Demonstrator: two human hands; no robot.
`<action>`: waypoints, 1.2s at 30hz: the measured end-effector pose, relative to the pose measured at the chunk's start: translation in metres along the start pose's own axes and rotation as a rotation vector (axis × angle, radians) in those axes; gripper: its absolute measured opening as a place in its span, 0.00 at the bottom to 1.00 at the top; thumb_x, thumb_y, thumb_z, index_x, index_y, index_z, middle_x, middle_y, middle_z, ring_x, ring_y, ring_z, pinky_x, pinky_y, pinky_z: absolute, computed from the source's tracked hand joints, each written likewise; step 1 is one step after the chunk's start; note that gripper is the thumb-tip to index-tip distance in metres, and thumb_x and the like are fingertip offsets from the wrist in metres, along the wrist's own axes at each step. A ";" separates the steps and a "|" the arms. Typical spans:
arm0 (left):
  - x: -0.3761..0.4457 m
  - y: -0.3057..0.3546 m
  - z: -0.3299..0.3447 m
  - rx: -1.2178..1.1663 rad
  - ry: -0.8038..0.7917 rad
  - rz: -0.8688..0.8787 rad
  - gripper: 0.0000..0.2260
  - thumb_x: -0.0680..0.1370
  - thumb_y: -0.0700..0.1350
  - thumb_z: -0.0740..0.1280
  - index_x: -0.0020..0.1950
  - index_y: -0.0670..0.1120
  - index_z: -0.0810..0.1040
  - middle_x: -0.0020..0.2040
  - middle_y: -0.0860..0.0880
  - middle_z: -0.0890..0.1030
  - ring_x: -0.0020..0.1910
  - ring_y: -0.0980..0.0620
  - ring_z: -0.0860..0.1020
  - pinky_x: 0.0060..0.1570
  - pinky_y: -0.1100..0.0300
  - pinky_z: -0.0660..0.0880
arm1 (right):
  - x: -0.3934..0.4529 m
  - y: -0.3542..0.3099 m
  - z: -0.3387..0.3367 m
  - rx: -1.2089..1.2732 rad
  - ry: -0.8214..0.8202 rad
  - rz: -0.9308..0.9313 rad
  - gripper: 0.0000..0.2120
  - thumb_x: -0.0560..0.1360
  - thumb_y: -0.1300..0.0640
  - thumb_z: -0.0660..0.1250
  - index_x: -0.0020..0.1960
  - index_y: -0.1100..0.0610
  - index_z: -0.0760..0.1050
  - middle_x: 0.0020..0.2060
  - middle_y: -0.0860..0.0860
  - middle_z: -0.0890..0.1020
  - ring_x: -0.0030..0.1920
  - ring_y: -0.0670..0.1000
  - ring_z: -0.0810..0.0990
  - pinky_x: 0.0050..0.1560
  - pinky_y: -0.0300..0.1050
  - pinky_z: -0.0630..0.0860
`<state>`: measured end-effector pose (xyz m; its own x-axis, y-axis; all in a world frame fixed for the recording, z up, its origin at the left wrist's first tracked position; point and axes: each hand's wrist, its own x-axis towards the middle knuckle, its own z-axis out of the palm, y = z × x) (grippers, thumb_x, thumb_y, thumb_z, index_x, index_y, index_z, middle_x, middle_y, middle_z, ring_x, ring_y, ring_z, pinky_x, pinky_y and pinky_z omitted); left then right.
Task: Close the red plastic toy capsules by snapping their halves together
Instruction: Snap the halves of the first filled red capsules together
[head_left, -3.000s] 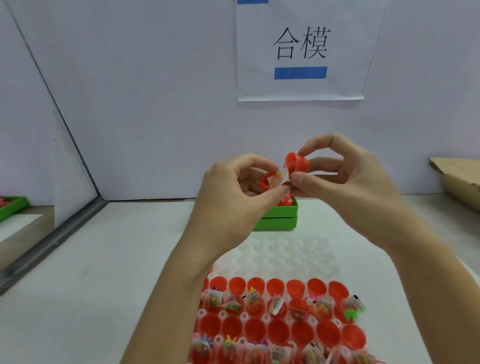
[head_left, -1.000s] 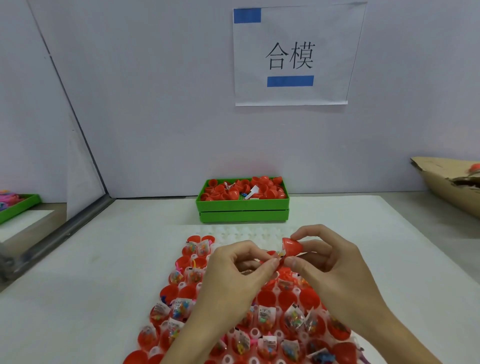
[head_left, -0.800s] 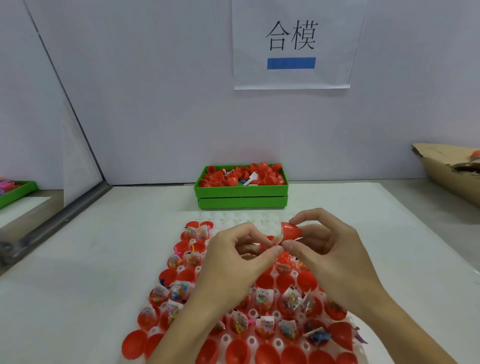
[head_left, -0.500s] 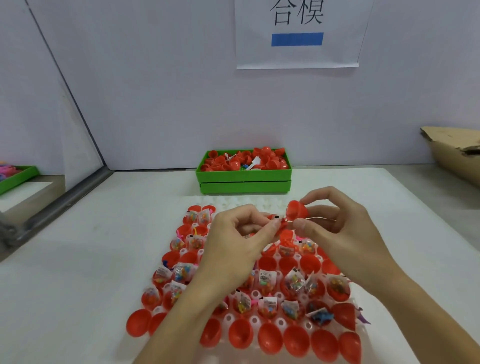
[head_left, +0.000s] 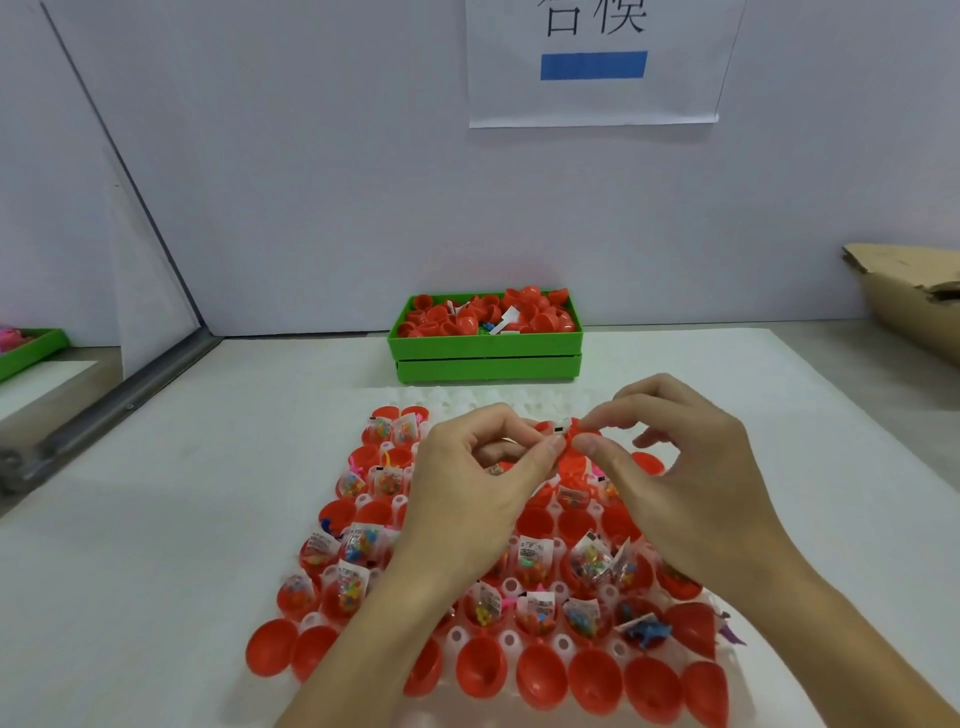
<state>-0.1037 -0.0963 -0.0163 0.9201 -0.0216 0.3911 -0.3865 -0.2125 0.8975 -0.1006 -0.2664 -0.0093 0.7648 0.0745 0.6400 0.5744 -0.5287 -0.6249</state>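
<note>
Both hands meet above the white tray (head_left: 540, 402) on the desk (head_left: 156, 519). The left hand (head_left: 483, 488) and right hand (head_left: 691, 467) pinch a red capsule (head_left: 571, 441) between thumb and forefinger, apparently not fully closed. The wall sign (head_left: 592, 62) shows partly cropped characters over a blue bar.

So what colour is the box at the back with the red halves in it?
Green box, best seen in the head view, the only one.

Wall sign (head_left: 594, 62), cardboard box (head_left: 914, 291)
</note>
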 end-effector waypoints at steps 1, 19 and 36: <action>0.000 0.000 0.000 0.003 -0.003 0.004 0.05 0.75 0.45 0.74 0.39 0.49 0.82 0.38 0.52 0.86 0.39 0.52 0.85 0.47 0.52 0.83 | 0.000 0.000 0.000 0.012 -0.002 0.013 0.05 0.71 0.57 0.76 0.45 0.49 0.84 0.41 0.42 0.80 0.46 0.45 0.78 0.43 0.34 0.75; -0.004 0.005 0.004 0.051 -0.068 0.030 0.03 0.73 0.47 0.76 0.41 0.50 0.84 0.42 0.56 0.85 0.42 0.58 0.84 0.41 0.66 0.79 | 0.000 0.002 -0.003 0.100 -0.075 0.091 0.07 0.72 0.57 0.75 0.47 0.48 0.84 0.39 0.41 0.84 0.43 0.45 0.82 0.37 0.37 0.78; -0.004 0.006 0.003 -0.016 -0.089 0.026 0.06 0.74 0.45 0.75 0.51 0.51 0.84 0.45 0.54 0.85 0.42 0.54 0.85 0.44 0.61 0.81 | 0.003 -0.004 -0.010 0.253 -0.067 0.119 0.10 0.69 0.57 0.76 0.45 0.42 0.83 0.38 0.39 0.85 0.42 0.44 0.85 0.41 0.36 0.81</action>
<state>-0.1092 -0.1003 -0.0128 0.9115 -0.1139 0.3952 -0.4105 -0.1950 0.8907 -0.1036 -0.2724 -0.0011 0.8441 0.0846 0.5294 0.5273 -0.3097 -0.7912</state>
